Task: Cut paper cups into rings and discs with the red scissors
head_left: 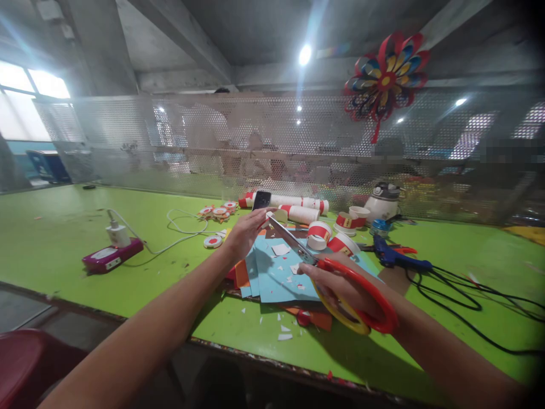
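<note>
My right hand (340,278) is wrapped round the handles of a pair of scissors (298,244), one loop red and the other yellow. Their blades point up and left to my left hand (247,232), whose fingers pinch a small white and red paper piece (268,218). The blade tips meet or nearly meet this piece; I cannot tell whether they are cutting it. Below both hands lie light blue paper sheets (276,284) with white and red scraps on them. Cut paper cups (319,234) stand just beyond the scissors.
Stacked paper cups (300,213) and a phone (261,200) lie behind my hands. To the right are a blue glue gun (395,255) with black cables and a white bottle (382,203). A purple power strip (113,254) with a charger sits left. A perforated screen (187,130) borders the green table (170,289).
</note>
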`<control>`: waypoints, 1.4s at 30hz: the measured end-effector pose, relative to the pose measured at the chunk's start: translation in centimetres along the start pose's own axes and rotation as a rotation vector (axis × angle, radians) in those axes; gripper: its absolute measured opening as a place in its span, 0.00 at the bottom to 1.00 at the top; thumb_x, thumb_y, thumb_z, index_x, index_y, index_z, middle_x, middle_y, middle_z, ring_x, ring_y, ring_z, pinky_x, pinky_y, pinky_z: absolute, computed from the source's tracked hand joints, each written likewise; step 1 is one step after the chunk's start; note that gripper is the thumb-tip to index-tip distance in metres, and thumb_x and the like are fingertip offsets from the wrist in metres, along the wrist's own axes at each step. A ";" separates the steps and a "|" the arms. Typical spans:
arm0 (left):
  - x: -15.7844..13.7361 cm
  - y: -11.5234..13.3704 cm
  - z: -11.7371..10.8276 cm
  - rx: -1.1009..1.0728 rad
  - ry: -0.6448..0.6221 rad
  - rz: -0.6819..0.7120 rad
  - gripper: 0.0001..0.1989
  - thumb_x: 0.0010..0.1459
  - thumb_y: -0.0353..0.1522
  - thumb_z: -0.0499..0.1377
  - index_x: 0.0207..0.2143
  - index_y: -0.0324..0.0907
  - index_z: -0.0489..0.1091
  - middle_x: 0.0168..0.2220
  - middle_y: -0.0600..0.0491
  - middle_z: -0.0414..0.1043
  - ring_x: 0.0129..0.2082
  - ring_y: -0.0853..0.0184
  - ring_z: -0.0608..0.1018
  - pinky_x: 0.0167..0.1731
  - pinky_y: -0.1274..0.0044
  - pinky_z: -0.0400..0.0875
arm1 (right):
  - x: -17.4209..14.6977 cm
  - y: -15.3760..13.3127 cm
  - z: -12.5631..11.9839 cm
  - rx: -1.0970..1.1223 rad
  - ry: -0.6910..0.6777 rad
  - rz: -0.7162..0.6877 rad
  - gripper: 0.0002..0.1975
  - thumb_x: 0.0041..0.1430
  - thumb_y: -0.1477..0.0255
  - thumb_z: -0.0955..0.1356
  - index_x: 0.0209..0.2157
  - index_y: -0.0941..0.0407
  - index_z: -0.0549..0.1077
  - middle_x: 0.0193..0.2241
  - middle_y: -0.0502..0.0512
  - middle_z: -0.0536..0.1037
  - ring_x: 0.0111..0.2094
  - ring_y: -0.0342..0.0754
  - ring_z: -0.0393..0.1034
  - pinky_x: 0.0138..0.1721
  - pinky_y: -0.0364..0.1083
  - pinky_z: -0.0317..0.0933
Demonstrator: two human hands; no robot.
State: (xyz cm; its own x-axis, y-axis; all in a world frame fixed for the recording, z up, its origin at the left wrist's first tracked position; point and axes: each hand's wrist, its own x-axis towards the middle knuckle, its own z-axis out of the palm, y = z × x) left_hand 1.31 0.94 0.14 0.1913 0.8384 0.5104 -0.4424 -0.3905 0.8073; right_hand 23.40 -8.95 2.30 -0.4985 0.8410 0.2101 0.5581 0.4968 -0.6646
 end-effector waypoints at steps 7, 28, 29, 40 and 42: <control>0.0 -0.1 0.0 -0.013 -0.015 -0.013 0.15 0.54 0.35 0.61 0.43 0.39 0.77 0.40 0.47 0.78 0.46 0.59 0.75 0.49 0.69 0.64 | 0.0 -0.8 0.2 -0.101 0.035 0.013 0.23 0.64 0.61 0.60 0.16 0.54 0.57 0.13 0.44 0.61 0.17 0.41 0.56 0.23 0.43 0.51; 0.3 0.3 -0.3 -0.138 0.020 -0.005 0.14 0.50 0.30 0.65 0.42 0.37 0.75 0.38 0.46 0.77 0.38 0.64 0.78 0.47 0.69 0.70 | 1.1 1.9 1.5 -0.044 0.181 -0.018 0.12 0.59 0.65 0.63 0.29 0.58 0.71 0.22 0.52 0.71 0.24 0.45 0.68 0.23 0.42 0.63; 0.3 0.3 -0.2 -0.132 0.026 -0.005 0.15 0.50 0.30 0.65 0.41 0.37 0.75 0.37 0.46 0.77 0.38 0.64 0.78 0.48 0.68 0.69 | 1.1 1.9 1.5 -0.036 0.182 -0.023 0.12 0.59 0.65 0.63 0.30 0.58 0.72 0.22 0.52 0.71 0.23 0.45 0.68 0.23 0.42 0.63; 0.2 0.7 0.4 0.013 0.038 0.007 0.20 0.46 0.30 0.69 0.44 0.43 0.74 0.46 0.47 0.73 0.43 0.62 0.76 0.48 0.65 0.70 | 1.2 1.9 0.9 -0.182 0.212 -0.025 0.10 0.57 0.69 0.63 0.32 0.59 0.74 0.21 0.52 0.74 0.23 0.46 0.67 0.25 0.43 0.60; 0.1 0.7 0.4 0.040 0.033 0.014 0.20 0.44 0.29 0.69 0.43 0.43 0.74 0.44 0.47 0.74 0.44 0.62 0.76 0.50 0.66 0.68 | 1.3 2.1 0.9 -0.220 0.230 -0.012 0.11 0.57 0.69 0.63 0.33 0.60 0.75 0.21 0.53 0.74 0.23 0.46 0.67 0.25 0.43 0.59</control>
State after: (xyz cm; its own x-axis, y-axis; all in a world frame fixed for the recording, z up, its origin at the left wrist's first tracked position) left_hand 1.40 0.59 0.93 0.1558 0.8444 0.5125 -0.4098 -0.4169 0.8114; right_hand 23.34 -6.96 0.55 -0.3575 0.8485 0.3902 0.6954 0.5207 -0.4953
